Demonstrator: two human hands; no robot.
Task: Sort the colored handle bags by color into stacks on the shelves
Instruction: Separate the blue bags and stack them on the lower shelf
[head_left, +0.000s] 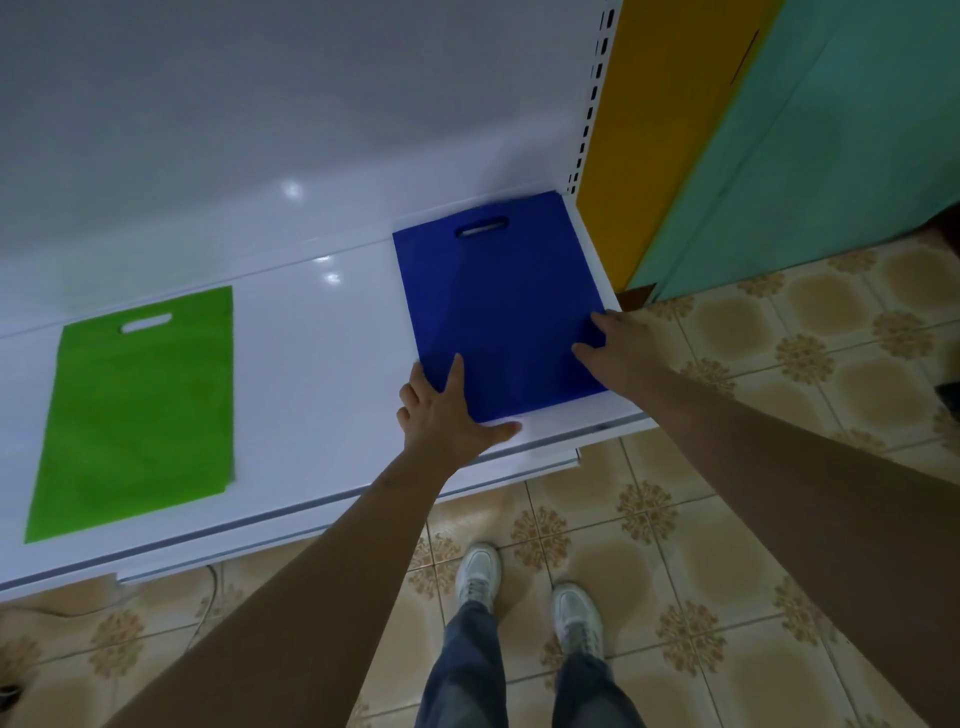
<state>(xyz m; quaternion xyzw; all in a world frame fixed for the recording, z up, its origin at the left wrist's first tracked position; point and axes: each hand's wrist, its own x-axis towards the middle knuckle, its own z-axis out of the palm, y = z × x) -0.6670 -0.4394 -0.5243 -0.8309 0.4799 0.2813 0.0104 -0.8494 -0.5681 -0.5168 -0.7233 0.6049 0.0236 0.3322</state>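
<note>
Both hands flat on the blue bag (498, 301) at the shelf's (322, 364) right front corner.
Left grip (447, 410) and right grip (621, 345) lie spread, clasping nothing; bare shelf separates the green bag (137, 410).

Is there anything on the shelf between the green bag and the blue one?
No. In the head view, only bare white shelf lies between the green bag and the blue bag.

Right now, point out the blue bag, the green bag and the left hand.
blue bag (498, 291): head view, middle of its flat face.
green bag (140, 405): head view, centre of its face.
left hand (447, 415): head view, back of the hand.
</note>
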